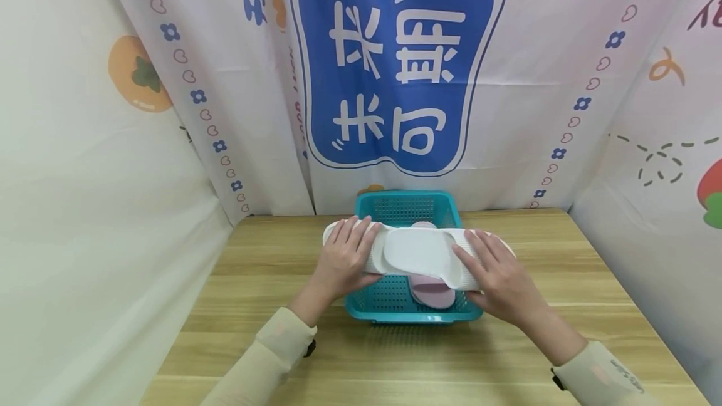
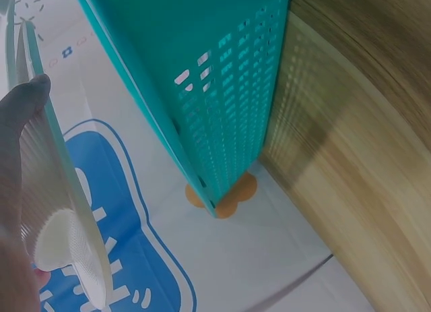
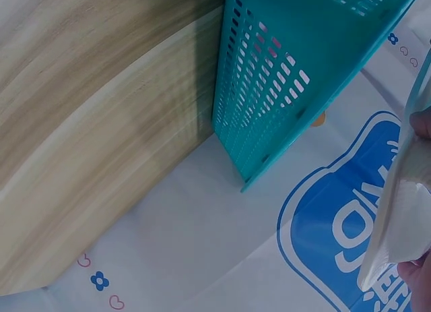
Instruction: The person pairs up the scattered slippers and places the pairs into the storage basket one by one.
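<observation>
A white slipper with a ribbed footbed and a broad smooth strap is held crosswise above the turquoise basket. My left hand grips its left end, fingers over the top and thumb along the near edge. At the other end my right hand holds it the same way. Inside the basket lie pink slippers, partly covered by the white one. The left wrist view catches the white slipper side-on beside the basket. Whether a second white slipper is behind it, I cannot tell.
The basket stands on a wood-grain table, close to the back edge. Behind it hangs a white printed cloth with a blue panel. Pale cloth walls rise at the left and right.
</observation>
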A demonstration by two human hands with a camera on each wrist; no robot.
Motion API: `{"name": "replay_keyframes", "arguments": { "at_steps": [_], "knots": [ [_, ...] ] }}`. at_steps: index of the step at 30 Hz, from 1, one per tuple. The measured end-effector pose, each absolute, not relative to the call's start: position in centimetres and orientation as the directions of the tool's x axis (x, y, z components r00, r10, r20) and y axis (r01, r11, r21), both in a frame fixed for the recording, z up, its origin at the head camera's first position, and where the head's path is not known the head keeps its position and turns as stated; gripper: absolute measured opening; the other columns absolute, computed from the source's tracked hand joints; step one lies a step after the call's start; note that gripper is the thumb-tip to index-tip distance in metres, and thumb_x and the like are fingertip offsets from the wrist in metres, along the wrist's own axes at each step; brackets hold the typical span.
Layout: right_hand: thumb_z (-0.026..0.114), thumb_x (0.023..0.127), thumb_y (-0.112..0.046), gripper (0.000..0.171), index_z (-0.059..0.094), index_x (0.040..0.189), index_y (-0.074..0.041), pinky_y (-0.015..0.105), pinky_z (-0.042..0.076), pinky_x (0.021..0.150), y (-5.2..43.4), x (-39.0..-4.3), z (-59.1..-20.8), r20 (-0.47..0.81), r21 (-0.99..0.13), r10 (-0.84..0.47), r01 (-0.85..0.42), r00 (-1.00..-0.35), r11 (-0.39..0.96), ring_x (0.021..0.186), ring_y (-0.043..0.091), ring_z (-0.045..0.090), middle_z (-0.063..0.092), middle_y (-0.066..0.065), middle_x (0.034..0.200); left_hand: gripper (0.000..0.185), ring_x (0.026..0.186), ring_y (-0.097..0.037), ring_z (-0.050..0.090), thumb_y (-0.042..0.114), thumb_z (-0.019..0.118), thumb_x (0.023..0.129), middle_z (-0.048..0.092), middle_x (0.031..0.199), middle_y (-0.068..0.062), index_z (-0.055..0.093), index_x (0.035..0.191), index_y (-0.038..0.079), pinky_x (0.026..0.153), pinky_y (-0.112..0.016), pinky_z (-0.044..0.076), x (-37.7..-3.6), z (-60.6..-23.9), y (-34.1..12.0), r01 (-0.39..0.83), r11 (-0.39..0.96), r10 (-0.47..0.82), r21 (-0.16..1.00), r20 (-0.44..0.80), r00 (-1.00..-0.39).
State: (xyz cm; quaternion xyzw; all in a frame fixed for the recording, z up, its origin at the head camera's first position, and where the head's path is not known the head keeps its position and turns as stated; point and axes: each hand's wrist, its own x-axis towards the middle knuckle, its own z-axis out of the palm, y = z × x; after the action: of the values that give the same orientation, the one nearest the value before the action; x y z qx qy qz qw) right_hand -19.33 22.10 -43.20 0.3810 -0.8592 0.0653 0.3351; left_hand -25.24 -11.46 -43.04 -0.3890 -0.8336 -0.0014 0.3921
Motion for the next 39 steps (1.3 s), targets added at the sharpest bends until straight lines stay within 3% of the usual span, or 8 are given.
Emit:
{"name": "replay_keyframes", "arguments": {
  "at_steps": [17, 25, 39],
  "knots": [
    [0.092, 0.055, -0.029, 0.098, 0.049, 0.14, -0.004, 0.061, 0.04, 0.099, 20.9, -19.4, -43.3, 0.628, 0.141, -0.618, -0.712, -0.473, 0.688, 0.124, 0.046, 0.045, 0.045, 0.027, 0.141, 0.1, 0.122, -0.038, 0.052, 0.066, 0.077, 0.064, 0.053, 0.136, -0.018, 0.048, 0.138, 0.005, 0.102, -0.054, 0.04, -25.0, -43.1, -10.9, 0.644, 0.693, 0.66, -0.324, 0.646, -0.384],
    [0.091, 0.059, -0.029, 0.093, 0.05, 0.139, -0.004, 0.06, 0.036, 0.104, 20.5, -19.4, -43.2, 0.618, 0.134, -0.621, -0.714, -0.483, 0.688, 0.128, 0.046, 0.042, 0.044, 0.028, 0.142, 0.105, 0.12, -0.039, 0.053, 0.065, 0.081, 0.058, 0.053, 0.136, -0.019, 0.048, 0.137, 0.004, 0.102, -0.054, 0.041, -24.9, -43.0, -10.6, 0.65, 0.685, 0.664, -0.33, 0.65, -0.369],
    [0.09, 0.06, -0.029, 0.091, 0.05, 0.139, -0.004, 0.059, 0.036, 0.103, 19.8, -19.4, -43.1, 0.619, 0.136, -0.622, -0.714, -0.48, 0.686, 0.127, 0.045, 0.042, 0.044, 0.027, 0.142, 0.102, 0.121, -0.038, 0.053, 0.066, 0.078, 0.062, 0.053, 0.136, -0.019, 0.048, 0.137, 0.004, 0.102, -0.054, 0.04, -24.7, -42.9, -10.2, 0.645, 0.686, 0.668, -0.336, 0.643, -0.375]
  ]
}}
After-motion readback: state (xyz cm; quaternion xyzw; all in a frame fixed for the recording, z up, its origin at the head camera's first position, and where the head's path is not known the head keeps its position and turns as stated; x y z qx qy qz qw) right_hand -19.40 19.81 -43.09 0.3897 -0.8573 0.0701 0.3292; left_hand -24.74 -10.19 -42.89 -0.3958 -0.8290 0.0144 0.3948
